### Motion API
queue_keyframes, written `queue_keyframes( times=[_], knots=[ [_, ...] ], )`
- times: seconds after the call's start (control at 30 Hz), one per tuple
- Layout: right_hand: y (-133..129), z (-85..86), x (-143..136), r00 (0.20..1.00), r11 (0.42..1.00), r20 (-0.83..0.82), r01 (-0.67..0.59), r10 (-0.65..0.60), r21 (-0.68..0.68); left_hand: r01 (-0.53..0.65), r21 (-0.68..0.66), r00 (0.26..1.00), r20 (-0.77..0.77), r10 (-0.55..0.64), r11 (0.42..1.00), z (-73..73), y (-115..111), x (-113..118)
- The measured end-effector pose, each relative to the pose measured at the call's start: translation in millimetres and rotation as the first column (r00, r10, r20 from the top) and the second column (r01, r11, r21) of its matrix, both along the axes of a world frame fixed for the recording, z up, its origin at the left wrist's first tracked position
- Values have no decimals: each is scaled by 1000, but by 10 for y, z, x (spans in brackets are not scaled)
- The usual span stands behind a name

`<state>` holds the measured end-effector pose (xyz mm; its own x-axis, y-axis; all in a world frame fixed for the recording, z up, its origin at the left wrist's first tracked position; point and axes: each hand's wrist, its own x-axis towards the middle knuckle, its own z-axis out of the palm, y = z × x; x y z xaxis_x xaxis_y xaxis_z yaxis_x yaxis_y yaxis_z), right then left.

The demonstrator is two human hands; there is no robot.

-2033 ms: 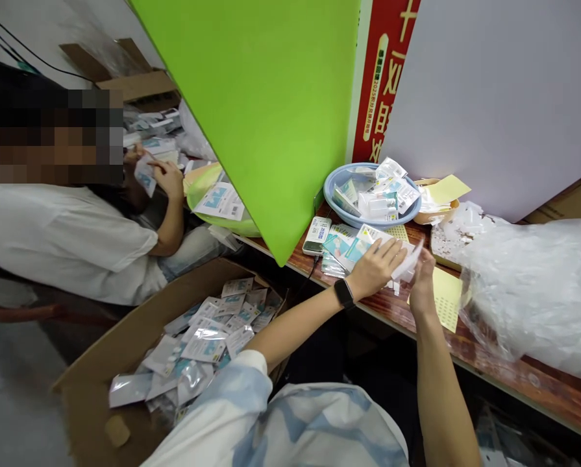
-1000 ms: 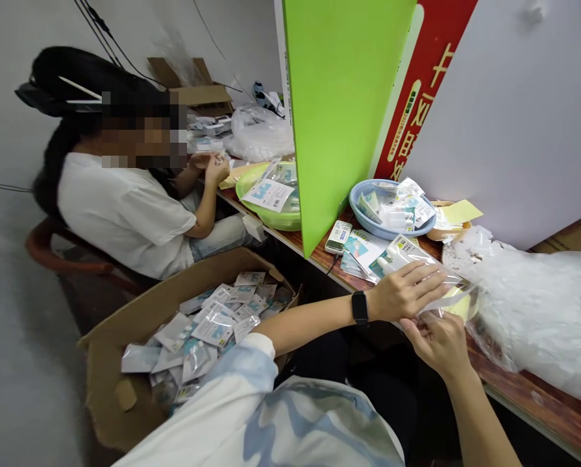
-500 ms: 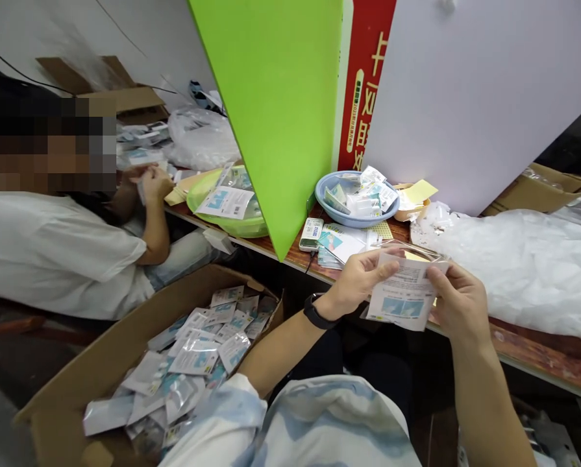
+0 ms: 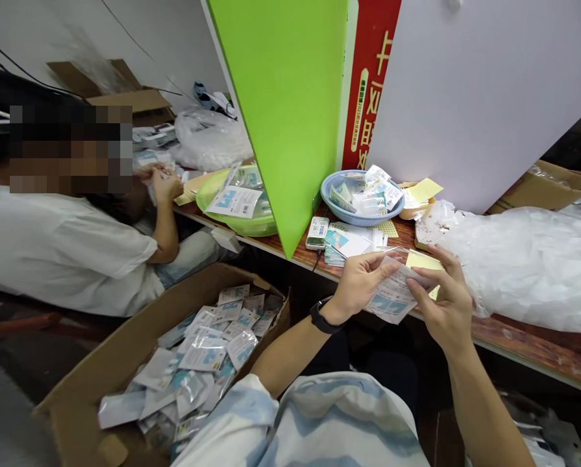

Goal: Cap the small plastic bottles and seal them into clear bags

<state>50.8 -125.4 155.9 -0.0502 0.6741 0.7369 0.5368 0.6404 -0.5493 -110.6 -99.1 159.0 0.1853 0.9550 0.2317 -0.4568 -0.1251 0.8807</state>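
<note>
A small white packet with blue print (image 4: 392, 299) is held in front of me, at the table's near edge. My left hand (image 4: 363, 282) pinches its upper left part; a black band circles that wrist. On the packet's right side, my right hand (image 4: 441, 295) grips it between thumb and fingers. Clear film shows along the packet's top. Behind my hands lie a yellow sheet (image 4: 424, 261) and a pile of printed cards (image 4: 348, 241). Farther back stands a blue bowl (image 4: 336, 211) of similar packets.
A cardboard box (image 4: 90, 363) full of packets stands at lower left. Another person (image 4: 66, 246) sits at left by a green bowl (image 4: 251, 226). A green panel (image 4: 290, 97) divides the table (image 4: 524, 344). White plastic bags (image 4: 528, 266) cover its right side.
The packet has tilted and turned in my hands. My right hand has moved slightly left and its fingers are more raised. The whole view has shifted a little.
</note>
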Motion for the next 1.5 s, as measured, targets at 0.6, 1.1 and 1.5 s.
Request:
queue_keyframes(
  times=[0.6, 1.1, 1.5],
  knots=[
    [-287, 305, -228, 910, 939, 348, 106, -225, 328, 20, 333, 901, -415, 128, 943, -122, -359, -144],
    [359, 97, 23, 654, 923, 670, 125, -352, 363, 199, 184, 841, -536, -72, 962, -335, 336, 8],
    [1048, -222, 393, 979, 847, 7, 179, -203, -500, 258, -251, 901, -286, -326, 933, -615, 880, 175]
  ],
)
